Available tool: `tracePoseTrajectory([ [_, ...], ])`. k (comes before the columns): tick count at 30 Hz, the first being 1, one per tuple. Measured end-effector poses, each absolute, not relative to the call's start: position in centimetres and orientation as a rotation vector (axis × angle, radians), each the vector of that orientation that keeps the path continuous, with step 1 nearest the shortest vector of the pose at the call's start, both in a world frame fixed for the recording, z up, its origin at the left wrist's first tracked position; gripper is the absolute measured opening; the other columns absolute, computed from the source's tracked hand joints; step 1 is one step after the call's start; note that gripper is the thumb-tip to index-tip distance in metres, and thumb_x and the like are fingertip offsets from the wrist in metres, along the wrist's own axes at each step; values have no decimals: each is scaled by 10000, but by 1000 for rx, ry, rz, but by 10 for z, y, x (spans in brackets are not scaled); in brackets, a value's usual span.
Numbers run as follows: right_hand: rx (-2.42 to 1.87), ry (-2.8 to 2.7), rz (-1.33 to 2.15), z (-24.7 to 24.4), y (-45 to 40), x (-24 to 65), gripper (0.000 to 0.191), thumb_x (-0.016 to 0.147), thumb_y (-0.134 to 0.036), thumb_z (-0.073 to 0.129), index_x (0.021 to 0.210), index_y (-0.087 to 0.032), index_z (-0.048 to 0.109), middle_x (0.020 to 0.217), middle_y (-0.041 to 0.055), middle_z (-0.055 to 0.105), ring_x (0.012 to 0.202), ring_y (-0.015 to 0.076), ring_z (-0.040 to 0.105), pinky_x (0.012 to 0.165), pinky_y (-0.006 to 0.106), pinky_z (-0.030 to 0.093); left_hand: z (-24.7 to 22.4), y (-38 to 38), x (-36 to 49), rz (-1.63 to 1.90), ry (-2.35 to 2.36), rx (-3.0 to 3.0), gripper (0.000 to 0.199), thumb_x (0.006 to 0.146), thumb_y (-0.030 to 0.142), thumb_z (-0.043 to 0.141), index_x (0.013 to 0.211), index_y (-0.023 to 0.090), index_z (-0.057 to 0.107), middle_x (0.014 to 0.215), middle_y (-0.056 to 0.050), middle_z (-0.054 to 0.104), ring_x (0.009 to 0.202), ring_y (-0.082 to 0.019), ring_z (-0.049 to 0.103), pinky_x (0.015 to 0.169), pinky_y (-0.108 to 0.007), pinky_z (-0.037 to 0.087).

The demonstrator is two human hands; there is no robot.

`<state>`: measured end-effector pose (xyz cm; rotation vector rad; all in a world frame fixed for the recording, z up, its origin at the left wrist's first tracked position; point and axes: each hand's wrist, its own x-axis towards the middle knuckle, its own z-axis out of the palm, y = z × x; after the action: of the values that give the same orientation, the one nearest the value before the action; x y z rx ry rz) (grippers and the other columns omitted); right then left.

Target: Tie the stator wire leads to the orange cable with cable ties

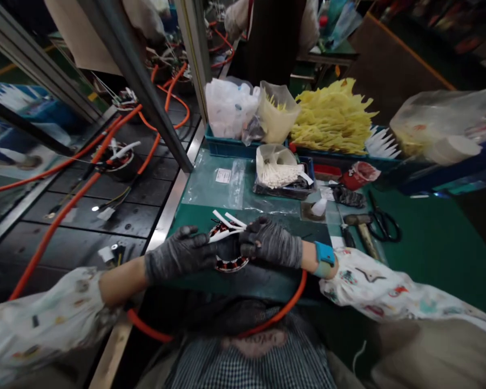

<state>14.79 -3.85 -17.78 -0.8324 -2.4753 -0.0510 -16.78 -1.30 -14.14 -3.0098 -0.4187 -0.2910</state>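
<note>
A big pile of thin yellow plastic strips lies beside a blue plastic crate. On the green bench mat, black-handled steel scissors lie just beside a wooden-handled hammer. Long orange cables run across a dark slatted conveyor.

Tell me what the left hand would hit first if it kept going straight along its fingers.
The wound stator comes first: the left hand points right at it, and the fingertips look at or nearly at it, though depth is hard to judge. The right hand lies beyond it.
</note>
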Motion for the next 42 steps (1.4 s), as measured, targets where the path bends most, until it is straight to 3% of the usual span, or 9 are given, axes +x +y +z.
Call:
tracePoseTrajectory([
  [5, -909, -2235, -118, -189, -87, 171, 309, 1079, -193, 640, 1326, -339, 754, 1363, 33, 751, 1252, 251, 647, 1106, 480, 560, -146, -7, -184, -391, -405, -3052, 207, 1057, 363, 671, 1217, 443, 774, 1277, 132, 810, 1299, -146, 634, 1340, -367, 113],
  [11, -1554, -1672, 99, -198, -118, 187, 359, 1100, -237, 557, 1425, -282, 703, 1369, 128, 698, 1223, 277, 704, 1036, 480, 638, -110, 17, -95, -372, -956, -3232, 587, 947, 603, 741, 1457, 320, 673, 1388, -55, 768, 1420, -336, 599, 1325, -576, 221],
  [20, -1550, -1983, -175, -209, -140, 178, 451, 913, -542, 824, 1295, -306, 788, 1628, 147, 566, 1517, 417, 469, 1253, 680, 423, -124, 49, -49, -128, -1034, -3628, 245, 1047, 398, 597, 1175, 243, 737, 940, -6, 834, 899, -219, 784, 1264, -591, 369],
  [24, -1582, -2013, 12, -204, -141, 177, 127, 920, -395, 845, 997, -294, 852, 1622, 110, 598, 1495, 384, 515, 1211, 678, 472, -130, 35, -60, -468, -906, -3334, 350, 1038, 431, 617, 1324, 243, 692, 1102, -53, 840, 1048, -254, 786, 1280, -582, 344],
  [27, -1498, -1946, 332, -176, -146, 184, 134, 978, -396, 785, 1069, -320, 848, 1539, 78, 681, 1427, 354, 614, 1172, 650, 549, -130, 2, -61, -804, -678, -3044, 669, 956, 690, 685, 1454, 245, 642, 1323, -108, 790, 1283, -318, 702, 1357, -558, 182],
  [31, -1320, -1803, 652, -144, -149, 188, 152, 1068, -356, 671, 1070, -332, 821, 1148, 15, 839, 1061, 234, 803, 950, 439, 714, -130, -36, -57, -979, -559, -2954, 364, 1064, 424, 658, 1427, 411, 666, 1195, 69, 839, 1232, -201, 717, 1397, -391, 18],
  [36, -1164, -1825, 520, -126, -146, 182, 511, 1011, -509, 767, 1486, -337, 687, 1522, 91, 699, 1363, 290, 709, 1151, 477, 637, -122, -24, -51, -977, -599, -3218, 352, 1062, 231, 593, 1351, 379, 729, 1121, 54, 850, 1080, -184, 773, 1388, -483, 198],
  [39, -1056, -1765, 747, -124, -141, 169, 417, 1087, -516, 649, 1478, -375, 682, 1396, 50, 779, 1283, 237, 762, 1127, 421, 655, -117, -9, -45, -815, -589, -3462, 220, 1055, 294, 604, 1181, 312, 783, 1045, 17, 847, 993, -192, 791, 1320, -499, 357],
  [42, -1071, -1728, 723, -134, -138, 158, 307, 1129, -449, 579, 1374, -361, 741, 1246, 44, 835, 1172, 221, 809, 1102, 413, 670, -117, -11, -43, -807, -745, -3426, 306, 1059, 336, 610, 1338, 270, 717, 978, 2, 834, 903, -189, 797, 1329, -518, 357],
])
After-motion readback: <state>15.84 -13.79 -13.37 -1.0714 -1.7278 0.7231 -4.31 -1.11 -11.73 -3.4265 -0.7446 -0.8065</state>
